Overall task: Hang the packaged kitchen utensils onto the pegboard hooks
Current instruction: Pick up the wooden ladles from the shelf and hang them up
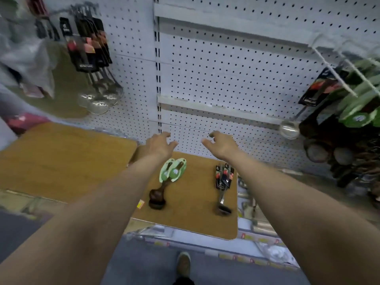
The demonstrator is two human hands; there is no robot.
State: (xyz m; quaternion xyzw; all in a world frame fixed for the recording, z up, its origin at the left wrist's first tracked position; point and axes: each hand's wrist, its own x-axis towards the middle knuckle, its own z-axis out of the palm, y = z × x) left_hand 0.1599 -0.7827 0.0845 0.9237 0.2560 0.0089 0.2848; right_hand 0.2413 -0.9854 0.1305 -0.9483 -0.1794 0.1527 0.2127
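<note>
Fingers (166,134) on both hands are loosely spread and hold nothing, reaching out over the tabletop (195,212) toward the pegboard (226,68). Far left, a bunch of black-carded skimmers (92,64) already hangs from a hook. The left hand (158,145) hovers just beyond the green-carded wooden utensils (172,171), which lie flat on the tabletop. Beside them lie the black-carded metal utensils (224,179), below the right hand (221,146). Neither pack is touched. Far right, long hooks (333,73) carry green packs (359,103) and a ladle (287,128).

The middle panel shows no hook that I can make out, so hanging probably means the crowded right side. An arm could brush the ladle and knock it loose there. Each stack looks like several cards, and a loose pinch could let one slide and drop.
</note>
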